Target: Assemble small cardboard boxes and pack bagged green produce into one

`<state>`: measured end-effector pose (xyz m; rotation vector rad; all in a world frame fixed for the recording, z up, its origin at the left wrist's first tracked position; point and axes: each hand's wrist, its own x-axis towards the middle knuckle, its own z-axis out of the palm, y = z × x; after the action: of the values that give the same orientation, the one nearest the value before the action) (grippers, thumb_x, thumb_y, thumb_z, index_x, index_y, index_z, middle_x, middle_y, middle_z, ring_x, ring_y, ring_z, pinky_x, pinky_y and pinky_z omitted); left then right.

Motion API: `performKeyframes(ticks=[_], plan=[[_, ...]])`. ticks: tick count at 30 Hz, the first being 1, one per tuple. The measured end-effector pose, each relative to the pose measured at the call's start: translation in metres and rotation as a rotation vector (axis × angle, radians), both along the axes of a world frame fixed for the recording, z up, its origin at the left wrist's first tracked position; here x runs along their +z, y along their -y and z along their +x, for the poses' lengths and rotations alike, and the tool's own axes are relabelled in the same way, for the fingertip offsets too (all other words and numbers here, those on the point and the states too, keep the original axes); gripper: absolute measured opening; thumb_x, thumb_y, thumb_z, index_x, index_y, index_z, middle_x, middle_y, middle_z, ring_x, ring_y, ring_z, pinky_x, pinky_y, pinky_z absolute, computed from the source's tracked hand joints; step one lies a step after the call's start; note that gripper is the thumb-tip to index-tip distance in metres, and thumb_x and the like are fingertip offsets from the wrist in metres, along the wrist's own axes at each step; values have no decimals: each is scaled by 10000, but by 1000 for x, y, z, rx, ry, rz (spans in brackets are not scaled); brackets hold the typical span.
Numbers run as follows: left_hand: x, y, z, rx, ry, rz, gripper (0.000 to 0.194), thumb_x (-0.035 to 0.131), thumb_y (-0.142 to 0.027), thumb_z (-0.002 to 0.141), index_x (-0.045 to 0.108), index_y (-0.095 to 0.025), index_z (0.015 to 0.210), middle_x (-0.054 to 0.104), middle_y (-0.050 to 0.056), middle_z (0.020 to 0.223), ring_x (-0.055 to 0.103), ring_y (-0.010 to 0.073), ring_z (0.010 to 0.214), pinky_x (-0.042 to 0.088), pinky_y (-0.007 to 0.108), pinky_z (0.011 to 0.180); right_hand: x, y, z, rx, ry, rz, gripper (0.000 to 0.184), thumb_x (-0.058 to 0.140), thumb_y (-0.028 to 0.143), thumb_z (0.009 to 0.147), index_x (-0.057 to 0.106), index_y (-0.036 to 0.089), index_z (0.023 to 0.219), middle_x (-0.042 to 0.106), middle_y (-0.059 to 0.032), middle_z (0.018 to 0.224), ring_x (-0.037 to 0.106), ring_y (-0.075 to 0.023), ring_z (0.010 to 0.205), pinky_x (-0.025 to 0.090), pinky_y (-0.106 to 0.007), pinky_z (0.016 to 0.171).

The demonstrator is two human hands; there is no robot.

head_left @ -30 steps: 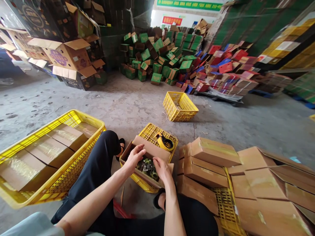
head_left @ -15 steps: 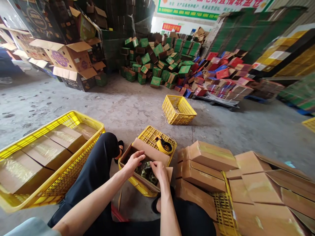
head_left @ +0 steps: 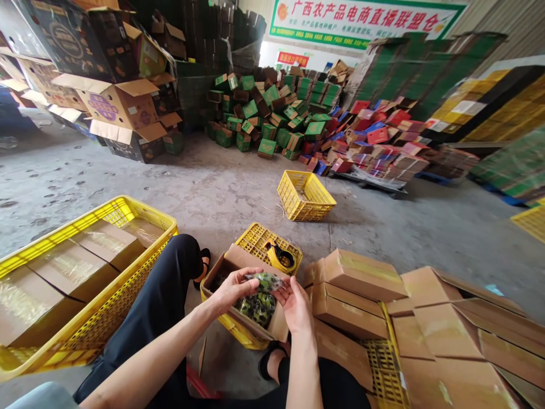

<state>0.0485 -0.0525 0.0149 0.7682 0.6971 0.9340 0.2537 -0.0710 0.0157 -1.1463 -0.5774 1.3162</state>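
Held level just above an open carton [head_left: 281, 326]: a clear-wrapped green packet [head_left: 267, 281]. Left hand [head_left: 238, 287] at the left end, thumb and fingers closed narrowly on it. Right hand [head_left: 294, 304] at the opposite end, palm turned upward, fingers partly curled; firm grip or mere support, cannot tell. Likely held at both ends to prevent sagging. Inside the carton, directly below: more wrapped green pieces [head_left: 258, 309]. Carton set on a yellow lattice crate [head_left: 251, 234], between the legs [head_left: 149, 307], presumably for height and equal reach by both hands. Tape dispenser [head_left: 280, 258] laid on the crate's exposed far part, beyond the raised flap [head_left: 251, 258], probably to leave the opening unobstructed. To the left, in a long yellow crate [head_left: 128, 287]: taped cartons [head_left: 93, 250], closely lined up, apparently for stability. To the right: stacked cartons [head_left: 360, 274], near at hand.
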Motion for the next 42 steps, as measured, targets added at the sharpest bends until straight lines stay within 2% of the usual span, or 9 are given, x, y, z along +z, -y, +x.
performKeyframes(ticks=[5, 8, 10, 13, 18, 23, 33, 38, 42], plan=[[-1, -6, 3, 71, -104, -30, 648, 867, -647, 710, 766, -144, 1107, 737, 82, 934, 644, 155, 741, 504, 242, 653, 9, 7, -4, 54, 212, 72, 596, 808, 678, 753, 757, 220, 1131, 795, -103, 1153, 732, -312, 1099, 616, -450, 943], [-4, -5, 5, 71, -139, -11, 603, 842, -681, 720, 756, -135, 962, 681, 37, 776, 571, 110, 616, 439, 215, 572, 9, 10, -5, 120, 262, 82, 633, 801, 683, 762, 742, 240, 1210, 780, -103, 1226, 718, -327, 1151, 606, -448, 955], [-5, -4, 6, 62, -147, 11, 571, 831, -684, 731, 733, -140, 871, 640, 15, 718, 537, 96, 577, 402, 207, 544, 6, 11, -6, 172, 262, 85, 622, 805, 671, 765, 748, 253, 1222, 784, -100, 1221, 736, -331, 1107, 617, -451, 916], [-6, -2, 7, 50, -139, 3, 563, 829, -683, 732, 720, -143, 845, 607, -3, 683, 505, 82, 545, 371, 201, 523, 2, 12, -6, 199, 267, 63, 508, 812, 637, 774, 809, 236, 1085, 815, -94, 1109, 767, -321, 967, 631, -453, 854], [-5, -2, 7, 48, -103, -94, 593, 853, -672, 711, 748, -148, 968, 631, 0, 754, 528, 74, 589, 420, 183, 559, 0, 13, -5, 124, 284, 52, 440, 812, 609, 779, 843, 219, 980, 830, -87, 1008, 762, -324, 903, 644, -434, 749], [-6, -3, 8, 44, -57, -94, 585, 860, -676, 698, 760, -147, 926, 621, -1, 733, 521, 76, 586, 442, 188, 570, -1, 12, -7, 5, 324, 47, 450, 792, 637, 783, 838, 220, 949, 833, -88, 965, 759, -311, 829, 634, -399, 669], [-2, -3, 15, 103, -1, -145, 620, 857, -706, 674, 757, -125, 864, 593, -22, 652, 470, 54, 520, 415, 190, 546, -9, 9, -7, -108, 330, 45, 553, 808, 679, 733, 834, 193, 998, 830, -108, 1034, 769, -327, 913, 631, -393, 736], [1, -3, 15, 37, 42, -153, 604, 928, -608, 644, 755, -140, 985, 665, 7, 797, 559, 60, 600, 479, 198, 632, -3, 8, -5, -164, 199, 50, 549, 860, 660, 677, 831, 197, 970, 833, -96, 973, 771, -299, 800, 622, -370, 650], [2, -4, 14, 77, 58, -144, 577, 957, -589, 601, 743, -120, 859, 604, -16, 663, 535, 66, 584, 457, 193, 614, 3, 9, -6, -125, 171, 72, 520, 878, 638, 669, 829, 207, 955, 833, -83, 953, 771, -295, 796, 630, -381, 681]])
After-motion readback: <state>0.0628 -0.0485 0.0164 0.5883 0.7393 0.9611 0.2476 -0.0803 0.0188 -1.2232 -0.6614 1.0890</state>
